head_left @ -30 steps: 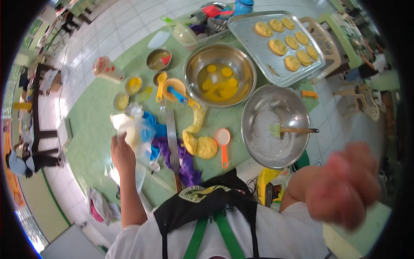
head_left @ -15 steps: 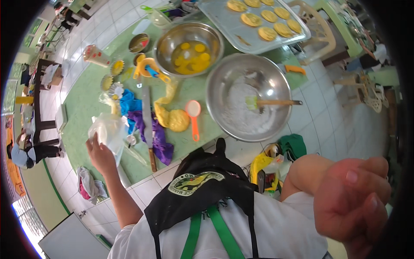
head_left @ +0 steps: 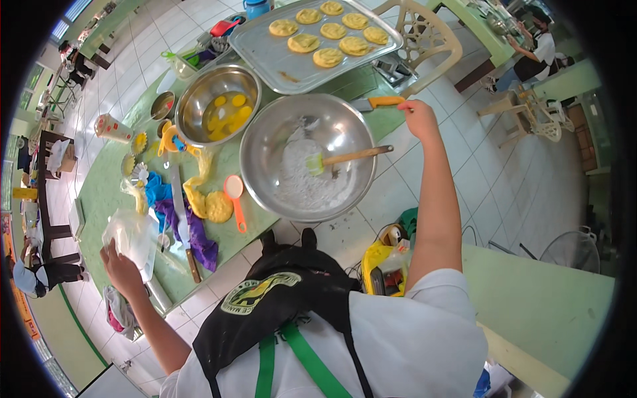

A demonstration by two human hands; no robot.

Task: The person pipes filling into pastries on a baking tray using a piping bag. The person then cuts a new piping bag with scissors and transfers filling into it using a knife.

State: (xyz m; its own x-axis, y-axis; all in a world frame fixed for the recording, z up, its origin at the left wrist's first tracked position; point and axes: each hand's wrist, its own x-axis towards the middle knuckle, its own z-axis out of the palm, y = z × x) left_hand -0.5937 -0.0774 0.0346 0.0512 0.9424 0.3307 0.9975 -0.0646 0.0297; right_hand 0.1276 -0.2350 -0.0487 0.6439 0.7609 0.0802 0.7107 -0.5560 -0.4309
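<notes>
My right hand (head_left: 421, 121) reaches out past the big mixing bowl and pinches the end of an orange-handled knife (head_left: 386, 101); its blade lies over the table edge beside the bowl. My left hand (head_left: 121, 270) rests on the edge of a clear plastic bag (head_left: 130, 233), fingers stretched and slightly apart. A steel bowl (head_left: 262, 189) of white powder holds a green spatula (head_left: 355, 156) with a wooden handle. Behind it stands a smaller steel bowl (head_left: 192, 126) with cracked eggs. An orange measuring scoop (head_left: 237, 205) of white powder lies near a bag of yellow dough (head_left: 218, 206).
A metal tray (head_left: 255, 53) of flat yellow dough rounds sits at the back. A long knife (head_left: 178, 199) lies on purple cloth (head_left: 202, 245). A paper cup (head_left: 113, 128) and small fluted tins (head_left: 139, 142) are at the left. A plastic chair (head_left: 434, 40) stands beyond the tray.
My right hand has gone from close to the camera at the lower right out to the orange knife handle. My left hand stays at the plastic bag. The whole view has shifted.
</notes>
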